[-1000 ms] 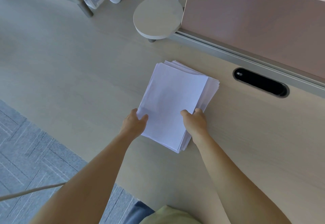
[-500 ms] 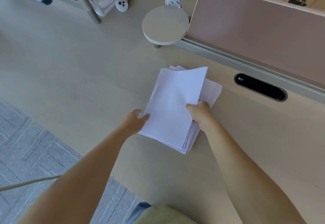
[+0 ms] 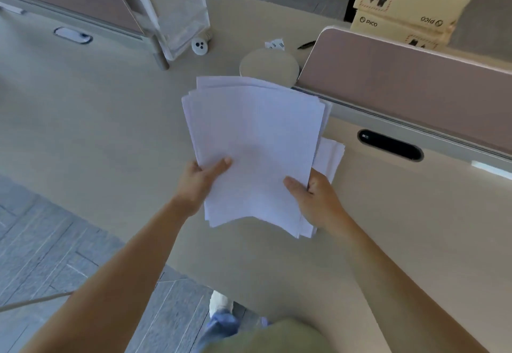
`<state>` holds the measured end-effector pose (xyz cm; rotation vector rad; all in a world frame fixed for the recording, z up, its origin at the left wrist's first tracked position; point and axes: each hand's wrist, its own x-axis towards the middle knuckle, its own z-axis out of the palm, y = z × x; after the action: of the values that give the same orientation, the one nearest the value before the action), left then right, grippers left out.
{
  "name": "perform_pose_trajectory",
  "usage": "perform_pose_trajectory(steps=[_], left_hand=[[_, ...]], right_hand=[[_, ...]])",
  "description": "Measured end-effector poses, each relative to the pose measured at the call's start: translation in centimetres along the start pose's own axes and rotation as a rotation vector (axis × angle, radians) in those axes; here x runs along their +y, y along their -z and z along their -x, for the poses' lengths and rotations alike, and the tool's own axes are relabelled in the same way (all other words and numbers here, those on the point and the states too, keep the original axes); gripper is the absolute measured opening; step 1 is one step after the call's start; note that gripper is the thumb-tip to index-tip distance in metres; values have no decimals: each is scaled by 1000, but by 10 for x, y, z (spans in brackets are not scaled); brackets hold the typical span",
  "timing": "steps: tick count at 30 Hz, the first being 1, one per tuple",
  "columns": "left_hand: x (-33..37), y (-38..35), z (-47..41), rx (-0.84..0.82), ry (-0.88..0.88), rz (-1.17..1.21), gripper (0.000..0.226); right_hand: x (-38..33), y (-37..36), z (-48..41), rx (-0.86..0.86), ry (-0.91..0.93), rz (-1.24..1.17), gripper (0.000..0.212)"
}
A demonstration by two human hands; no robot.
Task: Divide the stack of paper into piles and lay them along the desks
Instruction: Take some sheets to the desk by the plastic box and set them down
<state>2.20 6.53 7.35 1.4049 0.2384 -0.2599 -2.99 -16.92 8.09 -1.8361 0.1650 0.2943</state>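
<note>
Head view: a batch of paper (image 3: 255, 153) now hangs in the air between both hands, its near edge bowing downward, while the remainder of the stack (image 3: 331, 155) lies on the bench (image 3: 110, 119) below and just beyond the right hand, only its right margin peeking out. A second ago the whole stack sat flat with the hands resting at its near corners; half a second ago the top sheets were only beginning to peel up on the right. So the first division has been made (or very nearly), and I judge the lifted batch is ready to be carried to its place along the desks.

The left hand (image 3: 198, 183) is closed on the batch's left edge, thumb pressed flat on top and the fingers hidden underneath. The right hand (image 3: 313, 197) pinches the near right corner the same way, thumb over the top sheet, the other fingers curled beneath; whether they also brush the stack left behind I cannot tell. Both grips look narrow, closed just to the thickness of the sheets.

Beyond the grip, past the paper's far edge, a round stand (image 3: 270, 65) sits on the bench, touching nothing the hands hold. To the right of the grip a pink divider (image 3: 410, 81) runs along the bench's back, with a dark cable slot (image 3: 390, 146) in front of it. Far beyond, cardboard boxes (image 3: 399, 6) are stacked.
</note>
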Motion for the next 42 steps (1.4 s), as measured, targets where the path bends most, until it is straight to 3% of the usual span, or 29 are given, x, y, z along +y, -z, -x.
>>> perform_pose_trajectory(steps=[2,5,8,12,16,20,22,24,28,31,34,37,40,42], left_hand=[[-4,4,13,-20,-81,-36,15],[-18,28,24,-25,-79,-103,18],[-34,56,30,-175,-13,-252,19],[-43,78,45,-329,34,-167,26],[-39,73,55,-310,50,-97,37],[-17,63,62,-263,-22,-92,16],[-10,67,60,-330,-59,-74,13],[-10,74,57,-370,-74,-92,29],[-26,83,52,-336,-119,-239,34],[-29,79,57,-352,-177,-264,33],[-29,71,59,-331,-127,-232,31],[-24,63,61,-304,-47,-175,25],[-18,61,64,-344,-66,-179,33],[-14,63,63,-373,-89,-190,33]], right_hand=[[1,-23,14,88,-15,-55,24],[11,-52,43,227,-63,-212,22],[27,-72,72,307,-88,-253,23],[35,-92,96,425,-140,-372,27],[22,-108,100,493,-138,-453,19],[6,-105,102,570,-65,-484,19],[3,-99,104,559,-20,-482,20],[7,-94,106,529,7,-454,21],[20,-92,109,444,-43,-394,56],[27,-91,109,379,-56,-388,55],[28,-91,107,399,-41,-421,53],[25,-90,102,421,-40,-417,63],[22,-84,100,394,-12,-420,77],[20,-76,101,364,9,-419,71]])
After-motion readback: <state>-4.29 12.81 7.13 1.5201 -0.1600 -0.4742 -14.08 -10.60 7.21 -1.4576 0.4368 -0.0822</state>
